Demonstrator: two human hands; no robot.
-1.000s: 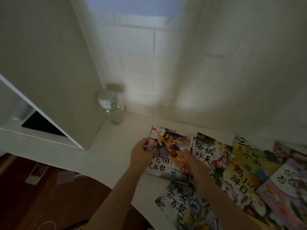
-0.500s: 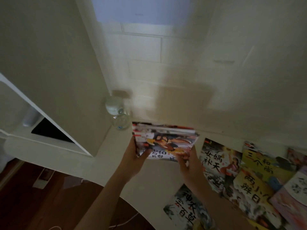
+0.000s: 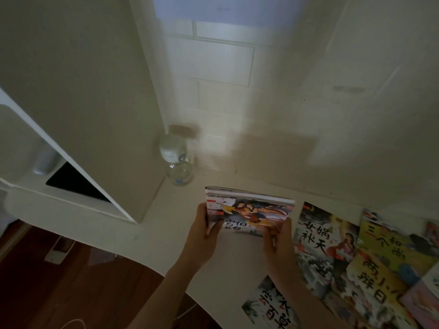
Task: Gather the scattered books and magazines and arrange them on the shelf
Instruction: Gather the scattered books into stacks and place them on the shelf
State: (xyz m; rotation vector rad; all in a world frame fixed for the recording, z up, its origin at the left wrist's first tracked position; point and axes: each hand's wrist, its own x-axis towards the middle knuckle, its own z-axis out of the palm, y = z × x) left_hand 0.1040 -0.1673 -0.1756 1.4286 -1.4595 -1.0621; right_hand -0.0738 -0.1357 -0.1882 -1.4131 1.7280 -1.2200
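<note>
White desk [image 3: 107, 224], dim room, tiled wall [image 3: 221, 62] | left hand [image 3: 202, 236] and right hand [image 3: 280, 241] grip book stack [image 3: 247, 210] near back edge | bottle [image 3: 177, 160] back-left corner | books [image 3: 356, 257] along right.

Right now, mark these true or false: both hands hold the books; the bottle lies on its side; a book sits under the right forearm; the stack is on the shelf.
1. The left hand and right hand both grip the thin stack of colourful picture books. True.
2. The clear plastic bottle with white cap lies on its side. False: it stands upright.
3. A black-lettered picture book lies under the right forearm. True.
4. The stack is on the shelf. False: it is held above the white desk.
</note>
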